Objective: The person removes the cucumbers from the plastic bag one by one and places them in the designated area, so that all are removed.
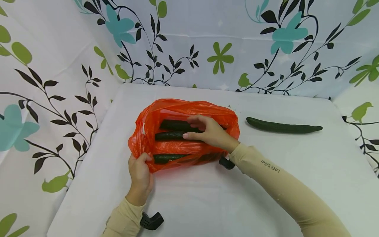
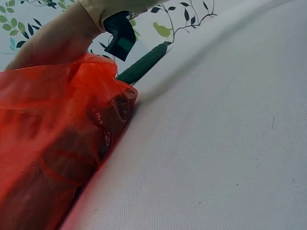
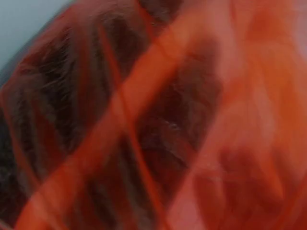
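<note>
Plainly, from my end of the feed, I count four cucumbers: three inside one red plastic bag (image 1: 228,113) on the white table (image 1: 189,204), and one loose cucumber (image 1: 284,127) lying on the table to the right of the bag, apart from it. Of the three, the upper cucumber (image 1: 174,124) and the middle cucumber (image 1: 168,136) lie side by side near the bag's far wall, while the lower cucumber (image 1: 165,158) sits away from them along the near wall. I see two hands: the left hand (image 1: 140,176) grips the bag's near left edge, thumb over the plastic, and the right hand (image 1: 211,131) reaches in across the mouth, its thumb and fingers relaxed and parted over the upper and middle cucumbers; whether it presses on them I cannot tell. That hand hides the right-hand stretches of both, and the red film covers part of the lower one. My right wrist view is filled with blurred plastic and dark shapes behind it; my left wrist view has the bag along its left side, a cucumber end showing past it. Each of the two beige sleeves (image 1: 278,187) has a black device (image 1: 152,221) beside it, and a cloth (image 1: 220,59) printed with flowers, leaves and birds stands behind the table.
</note>
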A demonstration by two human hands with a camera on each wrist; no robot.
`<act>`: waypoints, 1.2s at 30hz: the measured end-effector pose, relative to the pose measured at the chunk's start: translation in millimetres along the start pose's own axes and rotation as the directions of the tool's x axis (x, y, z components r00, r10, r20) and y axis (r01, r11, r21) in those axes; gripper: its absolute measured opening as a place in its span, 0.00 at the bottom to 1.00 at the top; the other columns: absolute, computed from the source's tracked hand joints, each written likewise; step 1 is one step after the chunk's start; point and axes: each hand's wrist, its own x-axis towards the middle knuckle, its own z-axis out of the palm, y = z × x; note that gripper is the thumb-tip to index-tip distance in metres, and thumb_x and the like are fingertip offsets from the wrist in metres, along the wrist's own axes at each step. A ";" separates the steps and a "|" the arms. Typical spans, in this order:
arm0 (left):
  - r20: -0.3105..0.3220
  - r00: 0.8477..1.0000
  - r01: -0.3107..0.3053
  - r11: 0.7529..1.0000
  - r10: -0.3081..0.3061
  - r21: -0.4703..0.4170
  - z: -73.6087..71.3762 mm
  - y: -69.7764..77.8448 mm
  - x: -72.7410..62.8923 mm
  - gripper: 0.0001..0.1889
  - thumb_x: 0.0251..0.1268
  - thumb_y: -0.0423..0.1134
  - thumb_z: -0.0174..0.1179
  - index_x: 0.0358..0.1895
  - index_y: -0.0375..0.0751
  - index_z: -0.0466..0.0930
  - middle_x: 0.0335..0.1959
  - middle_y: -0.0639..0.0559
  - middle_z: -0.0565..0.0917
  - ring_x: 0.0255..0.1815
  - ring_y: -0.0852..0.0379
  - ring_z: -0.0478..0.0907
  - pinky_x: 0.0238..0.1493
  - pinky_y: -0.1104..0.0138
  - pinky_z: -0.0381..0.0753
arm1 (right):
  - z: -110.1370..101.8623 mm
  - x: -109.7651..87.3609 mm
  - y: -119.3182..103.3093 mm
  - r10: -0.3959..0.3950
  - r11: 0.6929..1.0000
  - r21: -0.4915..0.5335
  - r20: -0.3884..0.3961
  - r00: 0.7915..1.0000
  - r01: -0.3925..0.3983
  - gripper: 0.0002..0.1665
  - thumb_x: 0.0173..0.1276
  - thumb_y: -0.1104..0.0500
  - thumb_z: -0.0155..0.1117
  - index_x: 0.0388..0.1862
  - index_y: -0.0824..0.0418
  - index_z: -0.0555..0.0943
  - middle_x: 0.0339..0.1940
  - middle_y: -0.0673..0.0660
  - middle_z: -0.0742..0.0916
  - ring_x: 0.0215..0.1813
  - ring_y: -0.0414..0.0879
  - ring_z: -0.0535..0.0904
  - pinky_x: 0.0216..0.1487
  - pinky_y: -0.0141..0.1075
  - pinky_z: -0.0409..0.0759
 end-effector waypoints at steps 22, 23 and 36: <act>0.001 1.000 0.008 1.000 -0.008 0.017 -1.8 0.4 -1.8 0.21 0.58 0.22 0.41 0.57 0.36 0.63 0.58 0.45 0.68 0.62 0.47 0.65 0.66 0.54 0.67 | 16.2 2.5 15.7 0.030 0.894 -0.445 -0.069 0.997 -0.058 0.33 0.61 0.49 0.77 0.64 0.57 0.81 0.59 0.52 0.85 0.61 0.48 0.79 0.68 0.50 0.66; -0.002 1.000 0.005 1.000 -0.005 0.013 -1.7 0.3 -1.7 0.21 0.58 0.22 0.41 0.56 0.36 0.63 0.58 0.46 0.68 0.61 0.48 0.65 0.65 0.55 0.68 | 16.5 3.0 16.4 0.028 0.887 -0.459 -0.071 0.997 -0.058 0.33 0.60 0.50 0.77 0.64 0.57 0.81 0.59 0.52 0.85 0.61 0.48 0.79 0.68 0.50 0.67; -0.003 1.000 0.008 1.000 -0.008 -0.005 -1.4 -1.0 -1.9 0.22 0.58 0.21 0.40 0.57 0.36 0.63 0.58 0.46 0.68 0.60 0.50 0.66 0.65 0.56 0.68 | 21.4 4.4 20.1 0.022 0.814 -0.578 -0.065 0.998 -0.056 0.33 0.59 0.50 0.78 0.62 0.58 0.82 0.58 0.54 0.84 0.61 0.49 0.78 0.64 0.46 0.74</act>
